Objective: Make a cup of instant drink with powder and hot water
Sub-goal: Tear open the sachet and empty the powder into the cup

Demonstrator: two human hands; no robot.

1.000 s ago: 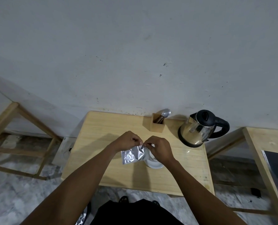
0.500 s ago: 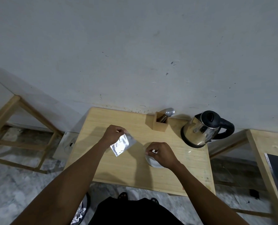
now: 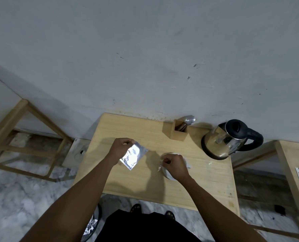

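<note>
My left hand pinches a silver foil powder sachet by its top corner, holding it above the wooden table. My right hand hovers over a white cup, fingers closed on a thin torn strip of foil. Most of the cup is hidden under that hand. A steel electric kettle with a black lid and handle stands at the table's back right. A metal spoon stands in a small wooden holder against the wall.
A grey wall rises right behind the table. A wooden frame stands on the marble floor to the left. Another wooden table with a dark sheet is at the right. Crumpled foil lies on the floor by my legs.
The sachet was held in both hands over the cup and was torn. My left hand carried it leftward; my right hand stayed over the cup with the torn strip.
</note>
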